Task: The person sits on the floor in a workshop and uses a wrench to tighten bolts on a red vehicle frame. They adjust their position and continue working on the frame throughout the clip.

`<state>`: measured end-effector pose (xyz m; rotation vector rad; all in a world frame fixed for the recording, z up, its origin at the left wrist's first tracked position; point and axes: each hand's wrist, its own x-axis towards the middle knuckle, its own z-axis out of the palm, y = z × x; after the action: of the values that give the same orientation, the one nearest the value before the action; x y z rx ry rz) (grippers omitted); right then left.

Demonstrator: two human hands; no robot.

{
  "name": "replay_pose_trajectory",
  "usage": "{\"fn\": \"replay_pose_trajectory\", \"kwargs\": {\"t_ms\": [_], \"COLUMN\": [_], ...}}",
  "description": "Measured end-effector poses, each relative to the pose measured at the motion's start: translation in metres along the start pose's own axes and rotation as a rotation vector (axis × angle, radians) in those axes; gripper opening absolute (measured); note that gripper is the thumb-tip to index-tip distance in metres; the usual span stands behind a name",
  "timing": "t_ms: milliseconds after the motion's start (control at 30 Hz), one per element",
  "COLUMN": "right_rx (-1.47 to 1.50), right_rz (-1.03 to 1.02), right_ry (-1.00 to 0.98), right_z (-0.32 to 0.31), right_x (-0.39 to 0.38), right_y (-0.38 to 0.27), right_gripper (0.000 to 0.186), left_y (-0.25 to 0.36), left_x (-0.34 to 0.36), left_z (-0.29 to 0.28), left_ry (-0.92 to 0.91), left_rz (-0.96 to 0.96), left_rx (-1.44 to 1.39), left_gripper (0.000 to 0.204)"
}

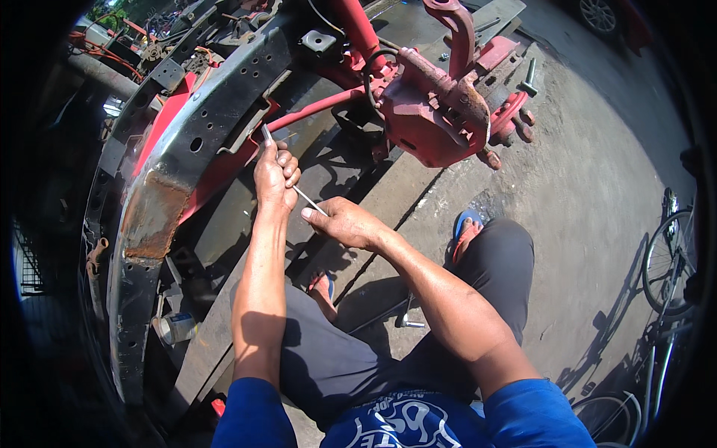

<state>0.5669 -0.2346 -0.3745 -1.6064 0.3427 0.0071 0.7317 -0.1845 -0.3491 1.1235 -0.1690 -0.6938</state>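
Note:
A slim silver metal rod (305,196) runs slantwise between my two hands, beside the black chassis rail. My left hand (276,175) is closed around its upper part, and a flat bright end pokes out above the fingers near the red bar (317,107). My right hand (345,222) is closed on the lower end, thumb lying along it, fingers curled underneath and partly hidden. Whether the upper end touches a bolt or the frame, I cannot tell. The curved black chassis rail (224,112), pierced with holes, carries a rusty patch (157,215) left of my hands.
A red hub and knuckle assembly (441,112) stands ahead to the right. Wooden planks (396,190) lie beneath it. A silver hand tool (410,323) rests on the ground between my legs. A tin can (176,328) sits under the rail; a bicycle (668,261) is at far right.

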Motion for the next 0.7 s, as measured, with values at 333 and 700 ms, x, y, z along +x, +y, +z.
{"fn": "replay_pose_trajectory", "kwargs": {"t_ms": [333,700], "right_rx": [-0.187,0.735], "right_rz": [0.017,0.260], "right_ry": [-0.008,-0.195], "right_z": [-0.061,-0.007], "right_x": [0.001,-0.010], "right_y": [0.012,-0.009], "right_gripper": [0.062,0.050], "left_y": [-0.024,0.004], "left_x": [0.011,-0.004], "left_z": [0.032,0.016], "left_ry": [0.012,-0.037], "left_rz": [0.136,-0.063], "left_rx": [-0.042,-0.024], "left_gripper": [0.032,0.034]}}
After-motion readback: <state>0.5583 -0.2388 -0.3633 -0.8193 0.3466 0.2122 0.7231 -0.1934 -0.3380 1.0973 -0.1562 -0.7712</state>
